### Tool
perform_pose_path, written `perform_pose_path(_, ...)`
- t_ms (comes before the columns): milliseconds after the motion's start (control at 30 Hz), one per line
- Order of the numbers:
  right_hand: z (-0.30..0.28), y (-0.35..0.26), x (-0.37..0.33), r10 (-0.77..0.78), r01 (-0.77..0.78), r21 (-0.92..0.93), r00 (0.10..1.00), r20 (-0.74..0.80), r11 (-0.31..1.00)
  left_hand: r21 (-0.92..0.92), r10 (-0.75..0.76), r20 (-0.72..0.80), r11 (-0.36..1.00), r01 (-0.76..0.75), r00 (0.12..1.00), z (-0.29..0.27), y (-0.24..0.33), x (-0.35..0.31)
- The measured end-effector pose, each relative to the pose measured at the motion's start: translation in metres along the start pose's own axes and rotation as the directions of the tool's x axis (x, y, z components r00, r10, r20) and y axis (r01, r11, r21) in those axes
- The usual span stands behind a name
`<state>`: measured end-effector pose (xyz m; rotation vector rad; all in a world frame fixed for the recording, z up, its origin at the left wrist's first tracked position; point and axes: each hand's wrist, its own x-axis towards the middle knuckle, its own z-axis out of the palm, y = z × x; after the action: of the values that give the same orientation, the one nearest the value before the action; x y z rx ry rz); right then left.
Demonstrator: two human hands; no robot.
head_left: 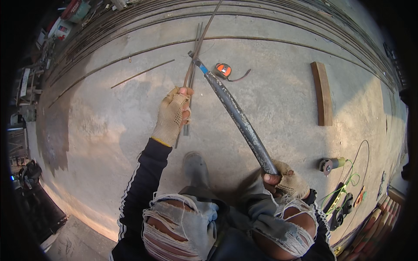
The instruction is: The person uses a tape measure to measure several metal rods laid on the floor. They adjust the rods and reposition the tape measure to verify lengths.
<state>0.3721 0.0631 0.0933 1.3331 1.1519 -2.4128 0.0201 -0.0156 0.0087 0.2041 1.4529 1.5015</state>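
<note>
My left hand (177,109), in a tan fingerless work glove, is closed around a thin steel rod (187,79) that runs up toward the far side. More thin rods (192,101) lie beside it on the floor, under or just past my fingers. In my gloved right hand (287,179), near my right knee, is the lower end of a long hand rebar bender (237,116). Its handle is a worn black pipe with a blue band near the head. The bender's forked head (195,58) meets the rod beyond my left hand; how it grips the rod is too small to tell.
An orange and black tape measure (224,70) lies right of the bender head. Long rods (261,39) cross the far floor, with a short rod (143,74) at left. To the right are a wooden block (321,93), an angle grinder (332,165) and a green cord (352,179).
</note>
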Motion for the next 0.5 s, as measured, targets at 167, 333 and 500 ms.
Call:
perform_pose_path(167,-0.004,-0.002,0.0,0.01,-0.009,-0.066,1.0,0.009,0.998,-0.003,0.032,-0.011,0.999,-0.032,0.999,0.002,-0.01,-0.003)
perform_pose_path(333,-0.008,0.001,0.001,0.009,-0.007,-0.102,1.0,0.017,0.995,-0.011,0.007,-0.037,1.0,-0.007,0.999,-0.003,-0.015,-0.006)
perform_pose_path(500,-0.013,0.003,0.007,0.031,-0.023,-0.15,0.998,0.052,0.988,0.029,0.0,0.02,1.0,-0.001,1.0,-0.017,-0.018,-0.001)
